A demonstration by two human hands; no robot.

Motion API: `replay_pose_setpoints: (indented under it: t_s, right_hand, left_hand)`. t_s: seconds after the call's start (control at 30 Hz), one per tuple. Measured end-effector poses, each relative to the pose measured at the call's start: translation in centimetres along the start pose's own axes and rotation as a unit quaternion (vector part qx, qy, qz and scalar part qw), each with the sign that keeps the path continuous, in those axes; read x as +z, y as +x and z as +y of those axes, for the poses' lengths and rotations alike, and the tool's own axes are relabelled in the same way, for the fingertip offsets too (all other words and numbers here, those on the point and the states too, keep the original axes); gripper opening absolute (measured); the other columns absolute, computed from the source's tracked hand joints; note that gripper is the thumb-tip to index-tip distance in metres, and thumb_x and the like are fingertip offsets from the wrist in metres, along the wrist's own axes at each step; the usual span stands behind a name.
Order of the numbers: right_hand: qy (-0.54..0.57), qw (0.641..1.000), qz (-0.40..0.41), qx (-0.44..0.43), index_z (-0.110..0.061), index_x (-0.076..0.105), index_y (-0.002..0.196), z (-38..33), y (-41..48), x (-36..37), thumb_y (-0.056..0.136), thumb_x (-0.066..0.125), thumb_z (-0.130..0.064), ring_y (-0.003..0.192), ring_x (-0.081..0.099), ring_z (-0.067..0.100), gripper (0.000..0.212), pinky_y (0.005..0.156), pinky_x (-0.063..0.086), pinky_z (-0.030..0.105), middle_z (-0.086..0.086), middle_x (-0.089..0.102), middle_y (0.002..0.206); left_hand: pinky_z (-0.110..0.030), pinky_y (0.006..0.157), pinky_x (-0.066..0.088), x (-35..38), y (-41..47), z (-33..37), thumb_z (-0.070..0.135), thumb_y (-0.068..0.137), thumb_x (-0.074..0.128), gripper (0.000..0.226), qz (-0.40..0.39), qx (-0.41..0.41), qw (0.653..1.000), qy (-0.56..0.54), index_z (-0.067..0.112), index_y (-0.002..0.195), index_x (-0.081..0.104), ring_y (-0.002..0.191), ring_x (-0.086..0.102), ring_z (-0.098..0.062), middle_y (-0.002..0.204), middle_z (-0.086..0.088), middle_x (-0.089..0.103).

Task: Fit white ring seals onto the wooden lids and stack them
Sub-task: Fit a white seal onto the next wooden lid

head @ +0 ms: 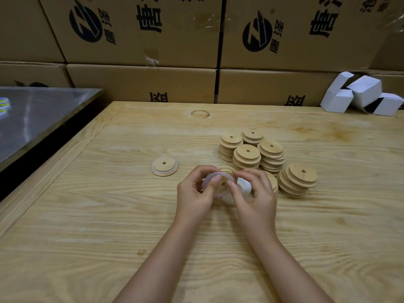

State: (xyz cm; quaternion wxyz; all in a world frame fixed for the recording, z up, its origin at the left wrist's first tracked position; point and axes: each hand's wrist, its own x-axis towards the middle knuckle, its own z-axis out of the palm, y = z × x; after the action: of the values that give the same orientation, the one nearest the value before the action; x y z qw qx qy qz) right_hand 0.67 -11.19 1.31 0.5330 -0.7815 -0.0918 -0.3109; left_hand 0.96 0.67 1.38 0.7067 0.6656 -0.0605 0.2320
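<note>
My left hand [195, 194] and my right hand [254, 193] together hold one round wooden lid [225, 182] with a centre hole, tilted above the table. A white ring seal [207, 179] lies partly around that lid, under my left thumb. More white ring seals [243, 186] lie on the table just below my hands. A single lid with a white seal on it [164, 166] rests flat to the left. Several stacks of bare wooden lids [248, 156] stand behind and to the right of my hands, one leaning stack [298, 179] furthest right.
The work happens on a pale wooden table [109, 215]. A steel-topped table [39, 114] adjoins it at the left. Printed cardboard cartons [142, 51] form a wall behind. Small white folded boxes [360, 95] lie at the table's back right corner.
</note>
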Motion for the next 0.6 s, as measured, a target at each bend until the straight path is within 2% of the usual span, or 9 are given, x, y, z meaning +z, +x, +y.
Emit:
replay_pose_setpoints:
  t_s: [0.07, 0.13, 0.23, 0.33, 0.47, 0.6]
  right_hand:
    - [0.0, 1.0, 0.005, 0.0, -0.015, 0.069, 0.088, 0.03, 0.01, -0.09, 0.076, 0.075, -0.008, 0.095, 0.059, 0.013, 0.016, 0.088, 0.046, 0.035, -0.005, 0.062, 0.094]
    - [-0.007, 1.0, 0.015, -0.011, -0.013, 0.069, 0.084, 0.2, 0.05, -0.16, 0.076, 0.075, -0.008, 0.092, 0.062, 0.015, 0.012, 0.085, 0.047, 0.046, -0.003, 0.065, 0.09]
    - [0.005, 1.0, 0.017, -0.012, -0.012, 0.069, 0.081, 0.29, 0.07, -0.2, 0.078, 0.073, -0.006, 0.09, 0.063, 0.015, 0.008, 0.083, 0.047, 0.05, -0.003, 0.067, 0.088]
    - [0.038, 0.999, 0.007, 0.016, -0.014, 0.068, 0.08, 0.15, 0.25, -0.28, 0.08, 0.07, -0.007, 0.088, 0.062, 0.011, 0.007, 0.084, 0.048, 0.043, -0.008, 0.066, 0.084]
    - [0.063, 0.997, 0.004, 0.032, -0.018, 0.067, 0.08, 0.04, 0.49, -0.38, 0.081, 0.069, -0.006, 0.087, 0.06, 0.005, 0.012, 0.08, 0.045, 0.021, -0.01, 0.065, 0.085]
    - [0.084, 0.995, -0.015, 0.057, -0.022, 0.065, 0.08, 0.1, 0.38, -0.28, 0.083, 0.068, -0.008, 0.094, 0.06, 0.001, 0.015, 0.081, 0.042, 0.015, -0.014, 0.067, 0.092]
  left_hand:
    - [-0.016, 0.051, 0.051, 0.05, -0.1, 0.06, 0.014, 0.079, 0.064, 0.014, -0.004, 0.014, 1.0, 0.008, 0.028, 0.078, 0.064, 0.069, 0.06, -0.001, 0.074, 0.014, 0.065]
    - [-0.02, 0.052, 0.05, -0.03, -0.08, -0.02, 0.017, 0.079, 0.065, 0.011, -0.008, 0.016, 1.0, 0.015, 0.028, 0.077, 0.064, 0.065, 0.058, -0.003, 0.072, 0.014, 0.063]
    - [-0.025, 0.056, 0.05, -0.2, 0.02, -0.15, 0.022, 0.081, 0.063, 0.013, -0.006, 0.034, 0.999, 0.032, 0.034, 0.076, 0.063, 0.066, 0.058, -0.006, 0.072, 0.013, 0.063]
    - [-0.028, 0.052, 0.055, -0.17, -0.02, -0.2, 0.022, 0.084, 0.058, 0.017, -0.013, 0.027, 1.0, 0.003, 0.036, 0.077, 0.063, 0.07, 0.062, -0.007, 0.076, 0.011, 0.064]
    - [-0.026, 0.055, 0.054, -0.2, 0.01, -0.61, 0.022, 0.087, 0.055, 0.011, -0.021, 0.038, 0.999, 0.023, 0.03, 0.08, 0.057, 0.07, 0.06, -0.006, 0.077, 0.013, 0.062]
    - [-0.019, 0.054, 0.05, -0.26, -0.04, -0.88, 0.022, 0.09, 0.05, 0.009, -0.035, 0.053, 0.997, 0.052, 0.027, 0.083, 0.051, 0.065, 0.057, -0.002, 0.074, 0.015, 0.06]
